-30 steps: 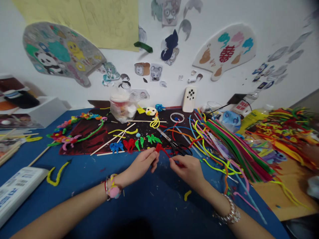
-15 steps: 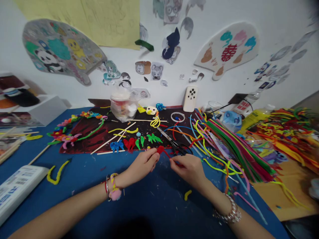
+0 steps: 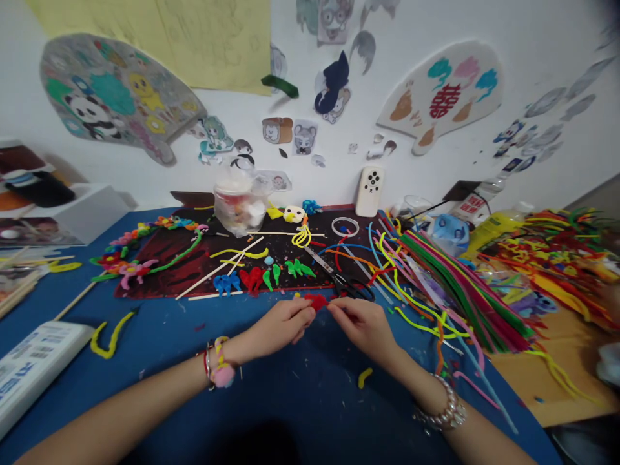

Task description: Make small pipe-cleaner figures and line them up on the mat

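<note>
While both hands sit close together near the front of the counter, the grip on each is pinched narrow. The left hand [image 3: 283, 325] and the right hand [image 3: 364, 325] each hold one end of a short red pipe cleaner [image 3: 317, 301], fingertips nearly meeting. That red piece is bent into a little lump, held low over the blue counter [image 3: 290, 400], right at the front edge of the dark red mat [image 3: 159, 271].

Just behind it lie black-handled scissors [image 3: 346, 284], and to their left is a row of small green, red and blue twisted shapes [image 3: 261, 281]. Off to the right there's a big fanned-out bundle of pipe cleaners [image 3: 450, 290] in loads of colours. A yellow scrap [image 3: 364, 378] lies by the right wrist. A longer curled yellow piece [image 3: 110, 336] sits well off to the left, near a white box [image 3: 29, 371].
</note>
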Action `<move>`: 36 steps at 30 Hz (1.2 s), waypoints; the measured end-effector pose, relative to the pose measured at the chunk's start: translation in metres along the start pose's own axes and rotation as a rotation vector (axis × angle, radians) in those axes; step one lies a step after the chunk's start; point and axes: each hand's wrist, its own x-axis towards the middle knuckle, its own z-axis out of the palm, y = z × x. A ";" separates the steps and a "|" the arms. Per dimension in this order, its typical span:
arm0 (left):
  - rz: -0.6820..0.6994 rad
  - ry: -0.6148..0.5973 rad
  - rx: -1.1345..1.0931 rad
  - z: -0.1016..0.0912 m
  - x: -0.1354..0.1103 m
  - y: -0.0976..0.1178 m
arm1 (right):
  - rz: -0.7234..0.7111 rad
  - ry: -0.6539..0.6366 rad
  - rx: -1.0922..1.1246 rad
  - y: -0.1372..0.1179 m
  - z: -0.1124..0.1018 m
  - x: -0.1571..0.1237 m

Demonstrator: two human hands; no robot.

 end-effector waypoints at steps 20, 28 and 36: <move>-0.126 -0.376 -0.249 0.003 -0.001 0.000 | 0.561 -0.583 1.112 -0.002 -0.002 0.006; -0.139 -0.384 -0.198 0.004 -0.001 -0.002 | 0.590 -0.451 1.113 0.000 0.001 0.005; -0.112 -0.351 -0.092 0.000 -0.002 0.005 | 0.562 -0.575 1.203 -0.002 -0.002 0.005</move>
